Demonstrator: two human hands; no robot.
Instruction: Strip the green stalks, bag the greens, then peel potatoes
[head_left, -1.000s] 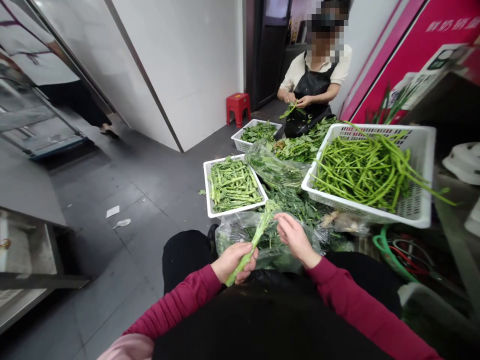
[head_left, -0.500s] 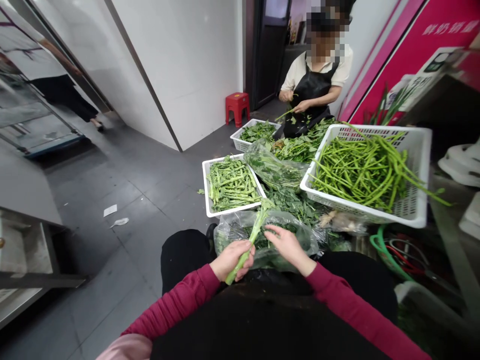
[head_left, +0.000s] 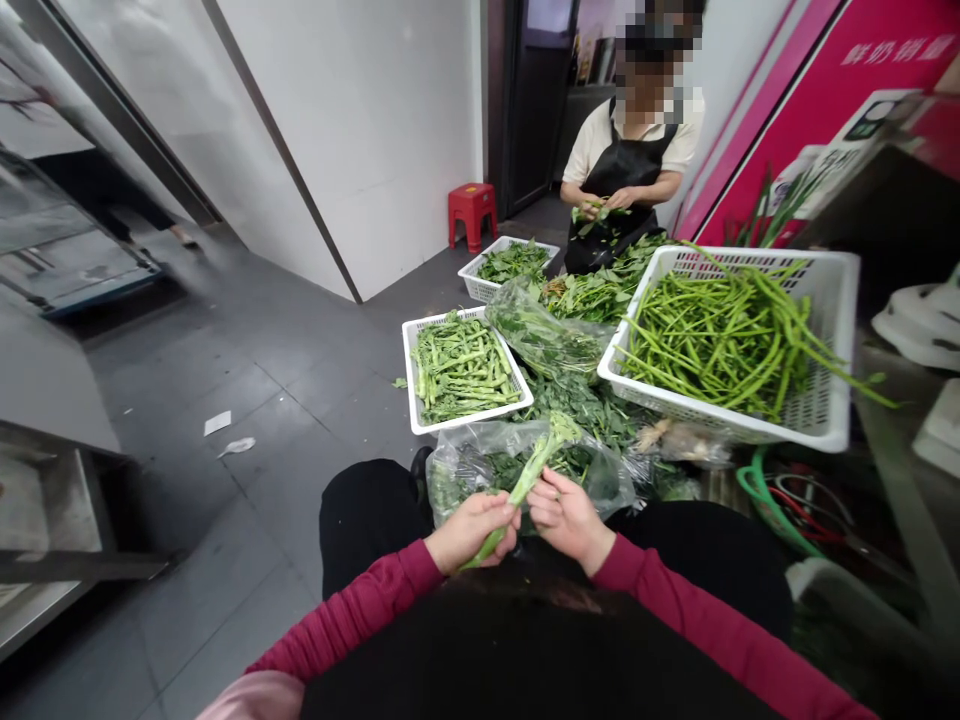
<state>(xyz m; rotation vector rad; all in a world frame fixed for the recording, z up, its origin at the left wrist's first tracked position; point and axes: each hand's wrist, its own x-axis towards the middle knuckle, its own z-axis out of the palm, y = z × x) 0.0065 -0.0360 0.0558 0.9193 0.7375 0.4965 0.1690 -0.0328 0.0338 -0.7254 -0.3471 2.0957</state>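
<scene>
A thick green stalk with a leafy top slants between my hands, above an open clear plastic bag of greens. My left hand is wrapped round its lower part. The fingers of my right hand are curled in against the stalk's middle, pinching at its side; whether a leaf is between them is too small to tell. Just beyond the bag, a white basket holds cut stalks of the same kind. To the right, a larger white basket is heaped with long thin green stems.
Loose greens lie between the baskets. Across from me a person in a black apron handles greens beside a small white basket. A red stool, a cart at left and a green basket at right stand around.
My right hand has closed and come against the stalk. The stalk's leafy top has swung to the right. Across from me the person's hands have come together, and at left another person has moved.
</scene>
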